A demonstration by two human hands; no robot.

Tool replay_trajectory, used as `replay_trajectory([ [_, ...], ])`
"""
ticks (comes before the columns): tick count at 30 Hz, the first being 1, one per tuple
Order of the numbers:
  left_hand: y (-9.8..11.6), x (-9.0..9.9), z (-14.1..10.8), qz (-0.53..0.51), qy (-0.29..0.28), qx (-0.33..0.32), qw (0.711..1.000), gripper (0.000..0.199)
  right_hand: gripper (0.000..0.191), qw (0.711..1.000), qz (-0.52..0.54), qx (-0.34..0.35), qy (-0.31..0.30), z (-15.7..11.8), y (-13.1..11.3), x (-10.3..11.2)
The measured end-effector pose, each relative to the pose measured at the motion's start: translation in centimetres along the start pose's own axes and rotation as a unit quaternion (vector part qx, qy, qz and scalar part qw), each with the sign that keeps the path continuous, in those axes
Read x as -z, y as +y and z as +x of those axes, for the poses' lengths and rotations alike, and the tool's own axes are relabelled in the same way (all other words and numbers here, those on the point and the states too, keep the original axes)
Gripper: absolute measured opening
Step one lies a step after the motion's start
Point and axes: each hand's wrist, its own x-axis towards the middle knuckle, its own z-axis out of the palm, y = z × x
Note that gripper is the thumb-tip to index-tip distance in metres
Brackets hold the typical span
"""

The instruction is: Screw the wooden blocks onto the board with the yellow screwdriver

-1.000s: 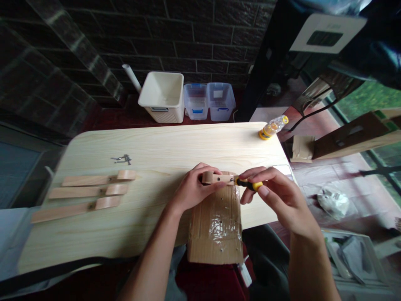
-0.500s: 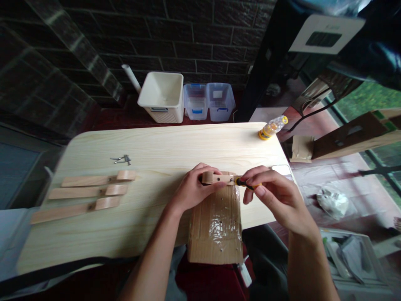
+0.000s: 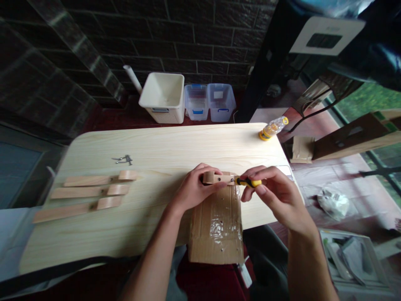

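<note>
My left hand point(image 3: 198, 187) is wrapped round a small wooden piece point(image 3: 224, 178) with a curved end and dark holes, holding it on the far end of a taped cardboard piece point(image 3: 216, 234). In my right hand point(image 3: 272, 184), the fingertips pinch a yellow and black screwdriver point(image 3: 249, 182), its tip pointing left at the right end of the wooden piece. Further left on the table lie three wooden strips with curved ends, such as the nearest strip point(image 3: 67, 212), and a small pile of screws point(image 3: 125, 159).
A clear bottle-shaped case with yellow ends point(image 3: 272, 128) stands at the table's point(image 3: 175, 144) back right corner. Beyond the far edge are a cream bin point(image 3: 163, 94) and two clear plastic boxes point(image 3: 221, 102). A phone-like white object lies partly behind my right hand.
The fingers of my right hand have shifted on the screwdriver, and more of its yellow handle shows. My left hand and the wooden piece stay in place.
</note>
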Motion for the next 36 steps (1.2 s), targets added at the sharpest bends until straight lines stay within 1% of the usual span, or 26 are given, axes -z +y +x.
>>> replay_trajectory([
  [8, 0.11, -0.03, 0.05, 0.001, 0.001, 0.004, 1.000, 0.029, 0.014, 1.000, -0.008, -0.012, -0.015, -0.26, -0.42, 0.30],
  [14, 0.21, -0.08, 0.13, 0.002, 0.000, 0.011, 1.000, 0.030, 0.012, 1.000, 0.014, 0.008, -0.002, 0.06, 0.01, 0.09],
  [22, 0.29, -0.04, 0.09, 0.000, -0.002, 0.008, 1.000, 0.031, 0.012, 1.000, 0.008, -0.005, -0.027, -0.14, -0.55, 0.16],
  [30, 0.35, 0.00, 0.17, 0.002, -0.004, 0.004, 1.000, 0.031, 0.014, 0.999, 0.038, 0.000, -0.008, -0.02, 0.29, 0.16],
  [33, 0.36, 0.02, 0.14, 0.003, 0.000, 0.004, 1.000, 0.031, 0.015, 0.999, 0.043, -0.011, -0.013, -0.03, 0.17, 0.14],
  [36, 0.32, 0.02, 0.08, 0.003, -0.002, 0.005, 1.000, 0.031, 0.013, 1.000, 0.020, -0.013, -0.016, -0.16, -0.24, 0.09],
])
